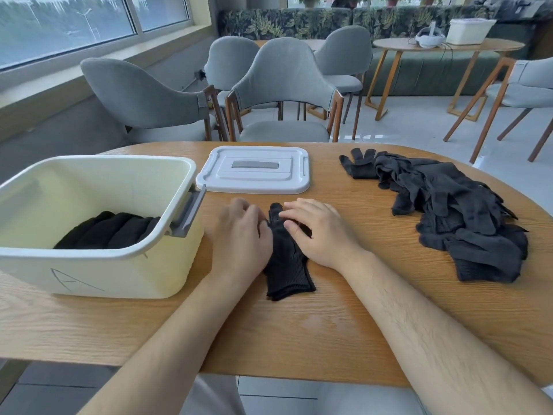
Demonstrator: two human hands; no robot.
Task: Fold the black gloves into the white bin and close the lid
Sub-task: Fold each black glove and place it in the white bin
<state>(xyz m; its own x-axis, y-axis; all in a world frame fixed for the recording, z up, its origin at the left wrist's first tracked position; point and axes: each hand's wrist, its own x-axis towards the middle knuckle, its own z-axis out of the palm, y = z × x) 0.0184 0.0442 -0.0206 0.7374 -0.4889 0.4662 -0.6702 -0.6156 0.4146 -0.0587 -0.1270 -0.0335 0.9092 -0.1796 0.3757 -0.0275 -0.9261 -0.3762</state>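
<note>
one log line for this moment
left hand: at glove, blurred; right hand: pressing glove; glove: on table; bin: open, folded gloves inside; lid: off, on table; loose gloves: piled right

Soft daylight from windows (65, 25), faint shadows, fisheye edges, left hand (241, 235) slightly blurred.

The table (329, 333) is made of wood, its grain shown under a smooth, faintly sheened finish. The bin (125, 277) and lid (254, 187) are moulded in smooth, softly glossy plastic, the handle (189, 211) in matt grey plastic. The glove (287, 265) and the pile of gloves (454, 211) are knitted from matt black cloth, and the chairs (284, 73) are covered in matt grey fabric
</note>
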